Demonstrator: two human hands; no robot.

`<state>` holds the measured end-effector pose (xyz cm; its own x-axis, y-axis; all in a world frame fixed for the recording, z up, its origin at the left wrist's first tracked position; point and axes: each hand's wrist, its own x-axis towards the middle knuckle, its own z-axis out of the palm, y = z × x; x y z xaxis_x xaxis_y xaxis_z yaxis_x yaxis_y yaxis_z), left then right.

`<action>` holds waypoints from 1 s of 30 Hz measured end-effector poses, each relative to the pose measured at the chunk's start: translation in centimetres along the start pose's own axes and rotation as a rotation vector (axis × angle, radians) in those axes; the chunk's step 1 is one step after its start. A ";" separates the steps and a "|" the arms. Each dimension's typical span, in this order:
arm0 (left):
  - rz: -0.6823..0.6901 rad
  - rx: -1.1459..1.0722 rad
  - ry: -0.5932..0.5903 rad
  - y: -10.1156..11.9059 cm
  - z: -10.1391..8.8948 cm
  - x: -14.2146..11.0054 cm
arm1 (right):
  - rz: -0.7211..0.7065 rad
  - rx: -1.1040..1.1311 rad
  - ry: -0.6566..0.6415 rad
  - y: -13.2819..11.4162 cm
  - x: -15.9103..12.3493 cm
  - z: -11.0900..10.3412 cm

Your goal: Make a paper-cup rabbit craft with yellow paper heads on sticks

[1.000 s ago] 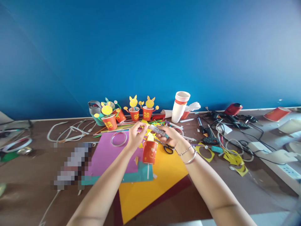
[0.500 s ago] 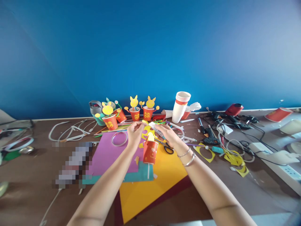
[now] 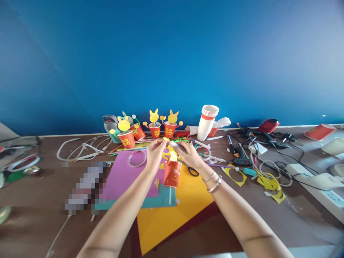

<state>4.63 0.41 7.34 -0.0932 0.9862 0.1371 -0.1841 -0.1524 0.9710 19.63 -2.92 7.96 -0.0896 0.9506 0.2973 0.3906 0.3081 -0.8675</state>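
Note:
Between its fingertips, my left hand (image 3: 156,152) pinches a small yellow paper piece (image 3: 166,139). My right hand (image 3: 190,154) is closed around a white tube (image 3: 174,144), whose narrow end points at the yellow piece; most of the tube is hidden by the fingers. Just below both hands, a red paper cup (image 3: 172,174) lies on its side on the coloured sheets, with a yellow paper shape (image 3: 172,156) at its far end and a white stick (image 3: 170,196) at its near end. Yellow paper cut-outs (image 3: 166,153) lie behind the cup.
Red cups with yellow animal heads (image 3: 170,129) stand along the blue wall. A tall stack of white cups (image 3: 204,125) is right of them. Black scissors (image 3: 193,171) lie near my right wrist. A glue gun (image 3: 242,157), cables and a power strip (image 3: 326,197) occupy the right side.
My right hand has shifted left with the white tube, bringing its end closer to the yellow piece, and its fingers have curled in more. My left hand stays nearly in place.

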 end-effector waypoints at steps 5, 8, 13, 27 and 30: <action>0.020 0.021 -0.019 0.4 -0.1 -0.1 | -0.061 -0.086 -0.008 -0.8 -0.2 -0.3; 0.052 0.076 -0.043 0.5 -0.2 0.0 | -0.037 -0.127 -0.004 -1.1 -0.3 -0.4; 0.158 0.214 -0.073 0.8 -0.3 0.1 | -0.016 -0.209 -0.003 -1.2 -0.4 -0.5; 0.472 0.592 -0.118 1.0 -0.8 -0.5 | -0.006 -0.432 0.029 -1.5 -0.5 -0.7; 0.488 0.618 -0.112 1.1 -0.7 -0.6 | 0.016 -0.466 0.031 -1.6 -0.5 -0.6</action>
<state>3.78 -0.39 8.19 0.0814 0.8231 0.5621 0.4311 -0.5375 0.7247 19.61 -3.88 9.47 -0.0554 0.9512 0.3035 0.7625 0.2365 -0.6022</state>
